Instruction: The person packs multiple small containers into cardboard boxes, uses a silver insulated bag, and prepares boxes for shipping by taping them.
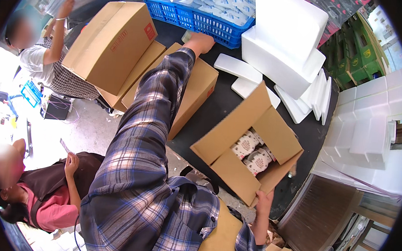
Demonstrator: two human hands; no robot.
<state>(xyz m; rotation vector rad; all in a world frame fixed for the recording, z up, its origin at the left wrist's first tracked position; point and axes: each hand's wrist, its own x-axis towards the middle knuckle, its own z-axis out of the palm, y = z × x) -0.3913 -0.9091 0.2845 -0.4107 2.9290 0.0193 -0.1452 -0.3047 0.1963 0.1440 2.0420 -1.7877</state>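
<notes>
Our plaid sleeve (141, 116) reaches out; what our left hand (200, 43) grips, we cannot tell. Our right hand (264, 203) holds the open carton (230, 134), best steadied while we reach.

The open box (233, 128) sits askew on the dark tabletop (221, 99), flaps spread, with patterned white packs (258, 161) inside. The right hand (264, 202) grips it at its near corner. Beyond the open box and to its left, the left hand (201, 44) is by the blue basket (212, 29), which holds white bags (228, 6). Just beyond the open box lie loose foam slabs (237, 67), with a white foam box (273, 60) behind them. Left of the open box stand brown cartons (115, 45); farther left are two people (48, 208), the nearer one holding something thin. Right of the open box, past the tabletop, white foam blocks (369, 118) are stacked.
</notes>
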